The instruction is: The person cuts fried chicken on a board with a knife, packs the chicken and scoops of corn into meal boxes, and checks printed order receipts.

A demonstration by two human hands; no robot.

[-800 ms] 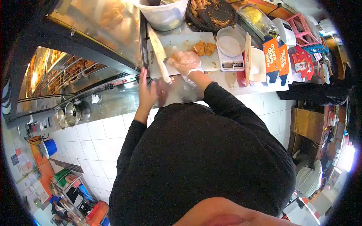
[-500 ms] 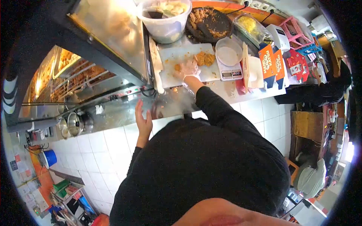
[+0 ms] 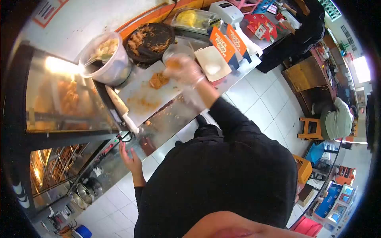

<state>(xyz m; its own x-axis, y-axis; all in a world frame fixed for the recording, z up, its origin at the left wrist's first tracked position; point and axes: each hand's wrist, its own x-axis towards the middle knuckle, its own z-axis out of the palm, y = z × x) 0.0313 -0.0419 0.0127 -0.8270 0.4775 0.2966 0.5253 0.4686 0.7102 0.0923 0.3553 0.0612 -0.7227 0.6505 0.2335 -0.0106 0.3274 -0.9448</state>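
My right hand (image 3: pixel 184 72), in a clear plastic glove, has its fingers closed around a piece of brown food (image 3: pixel 173 64), over the round clear bowl (image 3: pixel 177 50). Chopped brown food (image 3: pixel 158 80) lies on the white cutting board (image 3: pixel 137 89), with crumbs spread nearer its lower edge. A knife (image 3: pixel 117 101) rests along the board's left side, its pale handle toward me. Bare and empty, my left hand (image 3: pixel 131 158) is held with fingers apart beside the counter's front edge. An open box (image 3: pixel 213 63) with a white lining stands right of my gloved hand.
A white tub (image 3: pixel 106 59) and a dark stone mortar (image 3: pixel 150 41) stand behind the board. The heated display case (image 3: pixel 59 103) is on the left. Orange cartons (image 3: pixel 223 44) are at the right. Two other people are farther right, one beside an orange stool (image 3: pixel 310 129).
The view has swung to the right. My right hand has gone from the board's lower part to over the bowl, lifting a piece of food. My left hand remains open and low.
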